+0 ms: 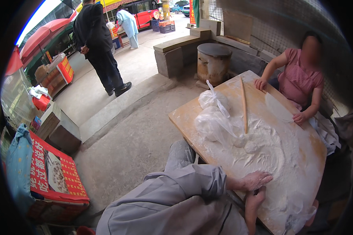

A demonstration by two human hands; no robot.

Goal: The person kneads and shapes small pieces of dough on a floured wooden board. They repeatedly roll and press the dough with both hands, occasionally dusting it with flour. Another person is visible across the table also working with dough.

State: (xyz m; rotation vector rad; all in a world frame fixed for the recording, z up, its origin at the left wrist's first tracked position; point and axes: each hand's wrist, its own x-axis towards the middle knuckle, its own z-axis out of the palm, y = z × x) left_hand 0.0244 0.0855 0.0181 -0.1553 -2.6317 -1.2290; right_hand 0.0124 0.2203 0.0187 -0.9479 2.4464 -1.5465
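Observation:
My left hand (257,180), dusted with flour, lies over the near edge of a floured wooden board (301,174), its fingers stretched out. Just below it and close against it is my right hand (255,199), its fingers curled; a small dark patch shows between the hands, and whether it is an object I cannot tell. Loose white flour (263,149) is spread beyond my hands. Clear plastic bags (209,123) with pale, dough-like lumps rest towards the board's left side. A thin wooden rolling pin (244,105) lies beyond them.
Across the board a person (304,70) in a pink checked top holds a thin pale sheet (278,108) at its edge. A lidded metal drum (214,63) stands behind the board. Low stone blocks (176,47), a red sign board (57,170) and standing people are farther off.

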